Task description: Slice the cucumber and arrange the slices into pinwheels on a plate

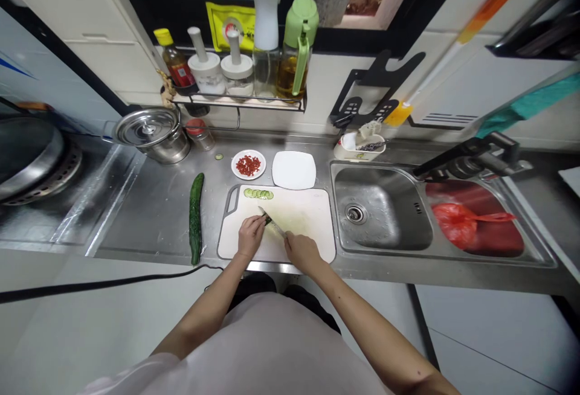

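A white cutting board lies on the steel counter in front of me. My left hand is curled down on a short dark-green cucumber piece, mostly hidden under the fingers. My right hand grips the handle of a knife whose blade angles up-left against the left fingers. A row of cut cucumber slices lies along the board's far edge.
A whole cucumber lies left of the board. Behind the board stand a plate of red chilli pieces and an empty white plate. A sink is right, with a red bag beyond. A steel pot sits at left.
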A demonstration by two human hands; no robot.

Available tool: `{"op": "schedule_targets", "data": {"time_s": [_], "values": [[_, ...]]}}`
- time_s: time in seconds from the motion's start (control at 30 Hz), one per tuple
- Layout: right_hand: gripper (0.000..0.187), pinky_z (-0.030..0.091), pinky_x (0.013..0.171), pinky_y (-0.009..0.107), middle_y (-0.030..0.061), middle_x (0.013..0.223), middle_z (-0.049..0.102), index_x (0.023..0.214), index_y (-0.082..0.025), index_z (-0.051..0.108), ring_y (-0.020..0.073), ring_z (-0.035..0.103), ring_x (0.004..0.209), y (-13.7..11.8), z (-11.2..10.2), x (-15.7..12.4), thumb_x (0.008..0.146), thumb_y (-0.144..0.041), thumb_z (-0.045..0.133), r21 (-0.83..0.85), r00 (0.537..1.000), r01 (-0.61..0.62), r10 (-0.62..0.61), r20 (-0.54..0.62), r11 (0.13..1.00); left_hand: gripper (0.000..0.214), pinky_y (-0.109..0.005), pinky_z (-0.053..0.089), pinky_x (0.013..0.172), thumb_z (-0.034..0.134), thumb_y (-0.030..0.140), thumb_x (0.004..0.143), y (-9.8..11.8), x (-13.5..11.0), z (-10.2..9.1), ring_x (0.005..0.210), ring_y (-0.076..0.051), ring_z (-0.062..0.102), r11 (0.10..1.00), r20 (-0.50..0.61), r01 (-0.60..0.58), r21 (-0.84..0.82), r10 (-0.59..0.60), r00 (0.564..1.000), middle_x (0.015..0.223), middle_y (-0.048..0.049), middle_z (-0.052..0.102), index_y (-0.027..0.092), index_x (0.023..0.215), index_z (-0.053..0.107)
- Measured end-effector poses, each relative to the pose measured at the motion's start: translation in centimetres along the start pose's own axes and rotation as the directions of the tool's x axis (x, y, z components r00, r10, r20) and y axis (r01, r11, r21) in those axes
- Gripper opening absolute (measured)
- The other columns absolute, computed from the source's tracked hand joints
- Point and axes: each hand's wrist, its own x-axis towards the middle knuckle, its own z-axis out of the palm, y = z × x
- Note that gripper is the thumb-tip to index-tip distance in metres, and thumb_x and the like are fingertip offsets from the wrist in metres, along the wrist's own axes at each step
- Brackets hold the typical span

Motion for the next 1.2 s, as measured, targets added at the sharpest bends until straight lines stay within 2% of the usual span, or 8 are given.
{"op": "schedule_targets", "data": {"time_s": [0.4, 0.97, 1.2], "values": [[0.032, 0.046, 0.074, 0.032, 0.0151, 0.096, 0.07, 0.119, -0.016, 0.054, 0.0247, 0.067, 0.093, -0.3, -0.2, 1.4, 0.098, -0.023, 0.031, -0.026, 0.999, 0.011, -0.009, 0.051, 1.0, 0.022, -0.035, 0.053, 0.084, 0.051, 0.027, 0.092, -0.2, -0.1, 0.1, 0.093, -0.018, 0.063, 1.0, 0.022, 0.013, -0.015, -0.013, 1.0, 0.098, -0.007, 0.07, 0.023, 0.102, 0.07], [0.031, 0.049, 0.076, 0.033, 0.016, 0.095, 0.069, 0.115, -0.013, 0.055, 0.0242, 0.067, 0.094, -1.3, 0.2, 3.2, 0.096, -0.017, 0.031, -0.001, 0.999, 0.033, -0.033, 0.002, 0.999, 0.02, -0.035, 0.053, 0.084, 0.051, 0.023, 0.091, 0.1, 0.0, 0.0, 0.093, -0.018, 0.063, 1.0, 0.022, 0.002, -0.002, -0.002, 1.0, 0.097, -0.0072, 0.07, 0.021, 0.099, 0.07], [0.03, 0.049, 0.078, 0.033, 0.0166, 0.101, 0.069, 0.116, -0.013, 0.056, 0.0246, 0.066, 0.098, -1.0, -0.2, 3.2, 0.096, -0.02, 0.034, 0.012, 0.999, 0.025, -0.026, 0.035, 1.0, 0.02, -0.036, 0.053, 0.085, 0.051, 0.022, 0.091, -0.1, 0.0, 0.1, 0.095, -0.018, 0.063, 1.0, 0.023, 0.007, -0.01, -0.007, 1.0, 0.1, -0.0073, 0.07, 0.021, 0.1, 0.069]]}}
